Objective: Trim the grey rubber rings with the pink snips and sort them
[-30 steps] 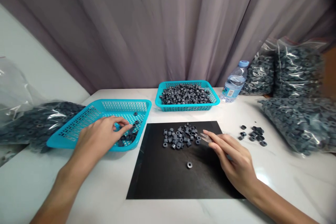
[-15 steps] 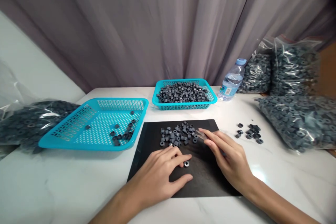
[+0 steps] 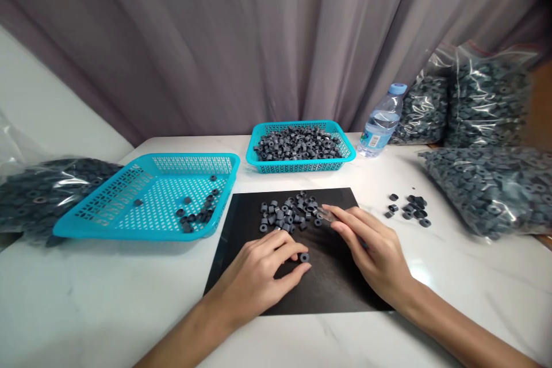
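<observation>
My left hand point(image 3: 263, 267) is over the black mat point(image 3: 336, 293), its thumb and forefinger closed on the sides of a small grey ring point(image 3: 304, 257) whose hole faces me. My right hand point(image 3: 375, 244) is closed around a slim clear pair of tweezers point(image 3: 326, 214). The tips point left, at the right edge of a loose pile of dark grey rings point(image 3: 288, 213) on the mat. Whether the tips touch a ring I cannot tell. My left fingers lie just in front of that pile.
A blue basket point(image 3: 142, 234) on the left holds a few rings; another basket point(image 3: 302, 168) behind the mat is heaped with them. Loose rings point(image 3: 416, 207) lie right of the mat. Bags of rings point(image 3: 491, 190) stand at right, with another bag point(image 3: 56, 190) at left. A water bottle point(image 3: 379, 126) stands behind.
My left thumb and forefinger have closed on the ring that lay beside them. My right hand keeps its place by the pile with the tweezers. The view has shifted slightly.
</observation>
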`<state>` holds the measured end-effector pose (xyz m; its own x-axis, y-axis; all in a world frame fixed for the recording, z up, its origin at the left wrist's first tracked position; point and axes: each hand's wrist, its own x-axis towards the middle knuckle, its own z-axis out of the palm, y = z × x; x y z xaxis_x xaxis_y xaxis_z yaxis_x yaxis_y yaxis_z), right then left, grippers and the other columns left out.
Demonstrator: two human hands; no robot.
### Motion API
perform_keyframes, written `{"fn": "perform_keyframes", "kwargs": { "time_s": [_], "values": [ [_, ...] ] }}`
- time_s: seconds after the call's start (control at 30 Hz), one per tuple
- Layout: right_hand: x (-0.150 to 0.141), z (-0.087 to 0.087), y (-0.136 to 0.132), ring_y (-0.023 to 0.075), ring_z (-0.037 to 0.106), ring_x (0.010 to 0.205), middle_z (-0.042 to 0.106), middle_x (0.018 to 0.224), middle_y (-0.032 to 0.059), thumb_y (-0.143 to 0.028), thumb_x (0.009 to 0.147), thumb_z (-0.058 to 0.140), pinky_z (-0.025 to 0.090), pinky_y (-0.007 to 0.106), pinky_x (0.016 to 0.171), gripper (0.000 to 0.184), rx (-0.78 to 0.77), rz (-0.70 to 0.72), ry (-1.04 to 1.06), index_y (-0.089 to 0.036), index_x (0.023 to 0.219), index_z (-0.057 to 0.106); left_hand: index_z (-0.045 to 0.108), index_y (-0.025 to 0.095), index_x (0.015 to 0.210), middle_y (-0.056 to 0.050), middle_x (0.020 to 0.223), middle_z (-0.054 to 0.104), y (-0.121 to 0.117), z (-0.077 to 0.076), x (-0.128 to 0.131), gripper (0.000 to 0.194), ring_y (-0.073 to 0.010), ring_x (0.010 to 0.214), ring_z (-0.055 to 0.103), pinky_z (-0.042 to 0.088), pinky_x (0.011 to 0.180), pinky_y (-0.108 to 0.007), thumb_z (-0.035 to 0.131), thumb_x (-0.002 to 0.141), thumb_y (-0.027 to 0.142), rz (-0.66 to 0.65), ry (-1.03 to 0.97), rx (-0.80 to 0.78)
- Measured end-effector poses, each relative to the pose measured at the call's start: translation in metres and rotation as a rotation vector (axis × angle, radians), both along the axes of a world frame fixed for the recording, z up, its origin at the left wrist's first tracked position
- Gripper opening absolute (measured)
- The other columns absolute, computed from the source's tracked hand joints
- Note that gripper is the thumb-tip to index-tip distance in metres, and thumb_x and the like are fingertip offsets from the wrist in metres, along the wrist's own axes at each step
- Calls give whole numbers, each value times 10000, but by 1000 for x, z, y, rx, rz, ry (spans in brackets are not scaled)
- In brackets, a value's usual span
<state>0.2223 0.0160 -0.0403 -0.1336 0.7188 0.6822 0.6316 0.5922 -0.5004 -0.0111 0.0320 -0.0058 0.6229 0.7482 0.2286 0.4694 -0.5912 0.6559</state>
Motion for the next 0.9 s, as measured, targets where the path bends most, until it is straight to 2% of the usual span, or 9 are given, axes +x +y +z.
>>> {"fn": "perform_keyframes", "kwargs": {
  "time_s": [0.13, 0.23, 0.43, 0.5, 0.73, 0.9],
  "values": [
    [1, -2, 0, 153, 607, 744, 659, 875, 60, -184, 1037, 536, 499, 290, 670, 276, -11, 2, 6, -149, 1285, 652, 783, 239, 1075, -69, 908, 693, -1, -3, 1, 177, -195, 758, 623, 487, 753, -302, 672, 937, 256, 11, -5, -8],
    [2, -3, 0, 157, 601, 757, 659, 894, 72, -174, 1032, 542, 496, 297, 681, 273, -30, -2, 3, -140, 1277, 657, 781, 226, 1053, -44, 886, 673, -1, -5, 3, 165, -160, 706, 589, 501, 710, -284, 690, 915, 233, 57, -55, -128],
    [1, -1, 0, 163, 612, 739, 668, 896, 79, -170, 1028, 538, 504, 299, 666, 264, -18, 0, 1, -130, 1257, 663, 768, 212, 1061, -29, 957, 695, 1, -2, 8, 202, -134, 792, 628, 538, 749, -251, 744, 880, 301, 83, -286, -711],
    [0, 0, 0, 168, 622, 746, 674, 900, 81, -170, 1026, 539, 511, 299, 665, 260, -15, 3, 6, -133, 1250, 666, 751, 198, 1091, -31, 933, 719, 1, 0, 10, 238, -142, 811, 658, 541, 761, -253, 758, 873, 294, 76, -378, -836],
    [1, 0, -1, 169, 606, 762, 665, 914, 86, -167, 1009, 575, 513, 316, 691, 272, -50, 34, 18, -136, 1268, 652, 738, 123, 968, -107, 988, 792, -1, 3, 14, 172, -154, 806, 730, 538, 722, -232, 771, 882, 269, 34, -511, -1076],
    [1, 0, 0, 172, 626, 789, 678, 951, 95, -164, 1009, 576, 517, 316, 705, 262, -40, 44, 10, -141, 1261, 643, 745, 122, 1052, -108, 970, 807, 0, 4, 16, 231, -141, 807, 745, 537, 715, -203, 774, 886, 281, 55, -523, -1149]
  ]
}}
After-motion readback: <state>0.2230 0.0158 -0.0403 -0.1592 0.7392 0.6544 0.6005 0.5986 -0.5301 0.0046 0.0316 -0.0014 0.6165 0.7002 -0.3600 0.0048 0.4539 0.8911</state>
